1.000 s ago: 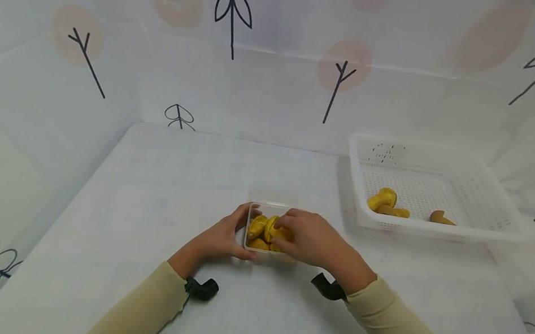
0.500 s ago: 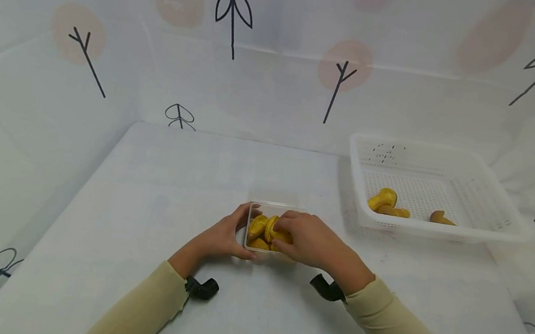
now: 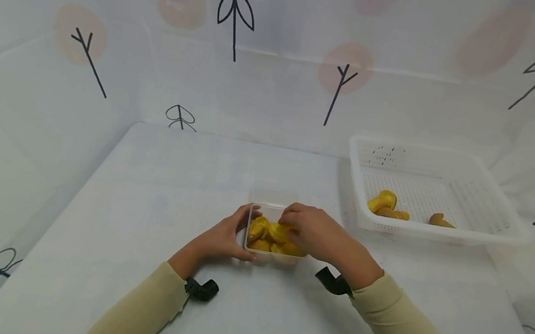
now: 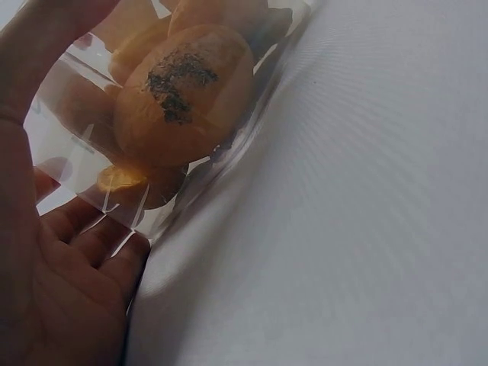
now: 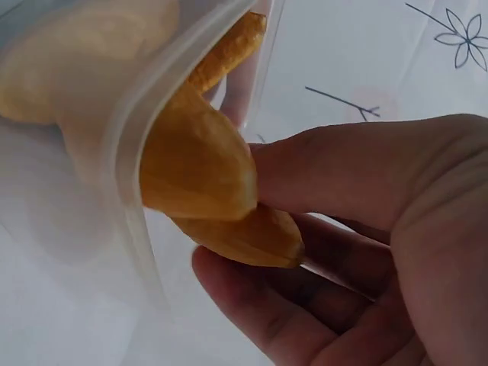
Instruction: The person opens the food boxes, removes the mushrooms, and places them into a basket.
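A clear plastic box [image 3: 263,252] holds several yellow mushrooms [image 3: 259,228]. My left hand [image 3: 221,237] grips the box from its left side, thumb along the near wall and fingers around the far corner. Through the clear wall in the left wrist view, a mushroom cap [image 4: 183,99] shows dark specks. At the right end of the box, my right hand [image 3: 317,234] pinches a yellow mushroom [image 5: 202,164] between thumb and fingers, at the rim. Just under it in the right wrist view lies another mushroom end [image 5: 255,240], close to the fingers. The right fingertips are partly hidden.
A white perforated basket [image 3: 443,231] stands at the back right of the white table [image 3: 184,178]. Inside it lie a yellow mushroom [image 3: 383,199] and a few browner pieces [image 3: 441,220]. Patterned white cloth hangs behind and at both sides.
My right hand has risen slightly and shifted right, and the mushroom at its fingers has turned. More of the mushrooms below now show. The left hand and box stay put.
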`<state>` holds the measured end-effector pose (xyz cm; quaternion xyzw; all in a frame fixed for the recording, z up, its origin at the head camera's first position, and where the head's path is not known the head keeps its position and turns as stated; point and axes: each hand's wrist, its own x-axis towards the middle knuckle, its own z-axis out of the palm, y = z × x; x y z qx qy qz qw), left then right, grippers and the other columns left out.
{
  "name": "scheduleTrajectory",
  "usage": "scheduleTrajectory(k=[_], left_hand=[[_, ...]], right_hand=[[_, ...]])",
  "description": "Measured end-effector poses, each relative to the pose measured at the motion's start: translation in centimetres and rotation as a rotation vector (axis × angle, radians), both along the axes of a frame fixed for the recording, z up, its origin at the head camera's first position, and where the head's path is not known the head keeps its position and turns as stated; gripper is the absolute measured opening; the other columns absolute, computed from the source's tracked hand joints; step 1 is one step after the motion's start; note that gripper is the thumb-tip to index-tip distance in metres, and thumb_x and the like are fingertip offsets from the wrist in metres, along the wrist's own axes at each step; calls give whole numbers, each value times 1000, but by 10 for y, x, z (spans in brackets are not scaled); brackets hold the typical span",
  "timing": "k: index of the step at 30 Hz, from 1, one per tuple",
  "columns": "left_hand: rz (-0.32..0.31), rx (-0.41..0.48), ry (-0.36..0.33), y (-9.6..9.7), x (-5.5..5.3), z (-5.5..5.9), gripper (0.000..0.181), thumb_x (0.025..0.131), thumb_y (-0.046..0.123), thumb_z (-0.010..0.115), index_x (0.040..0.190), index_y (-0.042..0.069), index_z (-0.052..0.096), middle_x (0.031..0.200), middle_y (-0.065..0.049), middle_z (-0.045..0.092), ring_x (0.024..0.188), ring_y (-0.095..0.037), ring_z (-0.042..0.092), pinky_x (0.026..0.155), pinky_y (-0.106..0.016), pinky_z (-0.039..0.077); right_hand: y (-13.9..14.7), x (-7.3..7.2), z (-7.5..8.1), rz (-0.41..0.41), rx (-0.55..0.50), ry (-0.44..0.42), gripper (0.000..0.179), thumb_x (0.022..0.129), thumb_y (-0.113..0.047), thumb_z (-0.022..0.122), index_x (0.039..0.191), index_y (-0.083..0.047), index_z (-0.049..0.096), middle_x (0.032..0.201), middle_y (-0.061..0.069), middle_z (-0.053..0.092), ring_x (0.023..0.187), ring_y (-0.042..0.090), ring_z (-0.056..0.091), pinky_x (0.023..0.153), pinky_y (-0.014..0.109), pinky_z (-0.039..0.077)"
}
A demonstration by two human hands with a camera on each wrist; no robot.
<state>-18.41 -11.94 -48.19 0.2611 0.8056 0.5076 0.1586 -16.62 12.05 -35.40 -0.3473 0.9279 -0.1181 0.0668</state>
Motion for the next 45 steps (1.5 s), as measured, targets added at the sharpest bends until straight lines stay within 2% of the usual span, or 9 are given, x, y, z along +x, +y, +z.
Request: scheduleTrajectory(k=[9,16,22,31,32,38,39,45], left_hand=[[1,0,13,0,0,1,113,69,41,87,153,20,15,155,-3,34,148,-14,25,121,-38,24],[-3,7,15,0,-1,0,112,69,40,87,153,19,16,154,-3,35,147,-13,26,121,-36,24],[-5,7,28,1,-1,0,111,69,40,87,152,18,16,153,-3,37,147,-14,27,121,-38,24],[-7,-2,28,1,0,0,110,70,37,87,152,15,17,152,-5,38,146,-14,28,121,-37,24],[-9,-4,20,2,2,4,109,70,34,87,152,14,17,152,-7,37,147,-15,28,121,-37,23],[-17,-9,21,2,2,5,109,71,28,87,152,14,16,153,-7,36,148,-17,25,122,-39,22],[-17,-9,31,2,0,0,109,71,30,87,152,15,16,153,-5,36,148,-16,26,122,-39,22],[-14,-9,48,2,0,0,111,70,35,87,152,14,15,152,-7,37,148,-18,27,121,-41,23]], right_hand=[[4,-3,1,-37,41,-70,24,88,-8,67,111,-7,72,107,4,70,98,20,65,90,37,56],[6,-2,3,-21,21,-45,23,89,-6,65,110,-8,73,108,3,70,99,20,65,90,36,56],[13,2,7,-16,-44,-15,21,91,-8,65,110,-10,72,110,1,70,100,19,65,90,36,57],[30,1,9,-32,-129,104,22,92,-11,66,113,-10,71,115,2,69,103,20,66,87,35,58],[32,0,9,-35,-137,117,22,92,-12,66,113,-10,71,115,2,69,103,19,66,86,34,58],[47,-3,8,-45,-184,200,24,91,-13,67,114,-11,71,116,1,69,106,20,66,87,37,58],[50,-3,7,-52,-193,212,24,90,-13,68,115,-11,71,117,1,69,107,21,66,88,37,58],[66,-5,6,-104,-230,270,27,89,-11,69,116,-13,70,117,4,69,104,23,67,83,39,59]])
